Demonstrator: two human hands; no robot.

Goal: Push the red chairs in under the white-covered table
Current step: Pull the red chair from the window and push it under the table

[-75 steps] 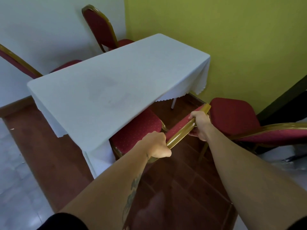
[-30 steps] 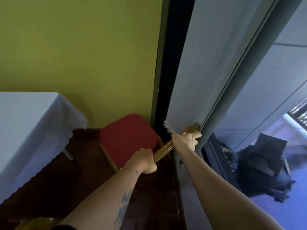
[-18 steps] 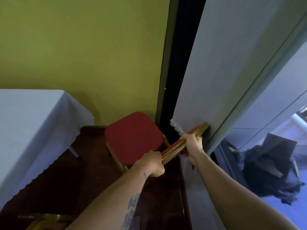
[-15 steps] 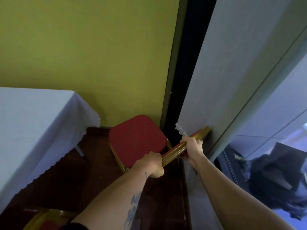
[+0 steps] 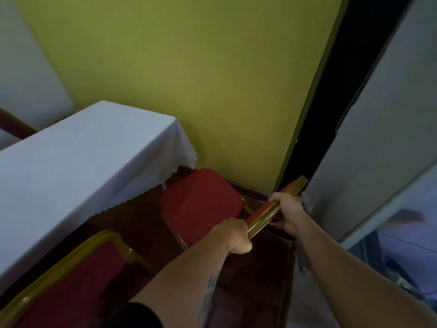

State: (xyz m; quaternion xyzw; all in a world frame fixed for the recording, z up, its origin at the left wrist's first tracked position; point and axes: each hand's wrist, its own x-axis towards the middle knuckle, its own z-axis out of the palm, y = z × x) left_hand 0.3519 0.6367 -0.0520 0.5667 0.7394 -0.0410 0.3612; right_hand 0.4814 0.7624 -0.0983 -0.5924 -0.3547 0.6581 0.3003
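A yellow-green wall [image 5: 189,67] fills the upper middle of the view, with a dark doorway gap [image 5: 331,114] and a pale grey panel [image 5: 383,129] at 2 o'clock. The white-covered table [image 5: 78,162] spreads across 9 o'clock, its scalloped cloth edge hanging over the dark reddish-brown floor [image 5: 257,275].

At centre stands the held red chair [image 5: 201,204], its seat just beside the table's near corner, not yet under the cloth, and its gold-framed backrest top running diagonally toward 2 o'clock. A second red chair [image 5: 71,280] sits at 7 o'clock, its gold frame close against the table's long edge. A sliver of a third chair back [image 5: 14,125] shows at 9 o'clock beyond the table.

The person's left hand [image 5: 233,235] is clenched over the lower end of the backrest rail, fingers wrapped round it. The right hand [image 5: 289,213] is clamped on the same rail higher up, at 3 o'clock from the seat. A tattoo [image 5: 209,294] marks the left forearm.
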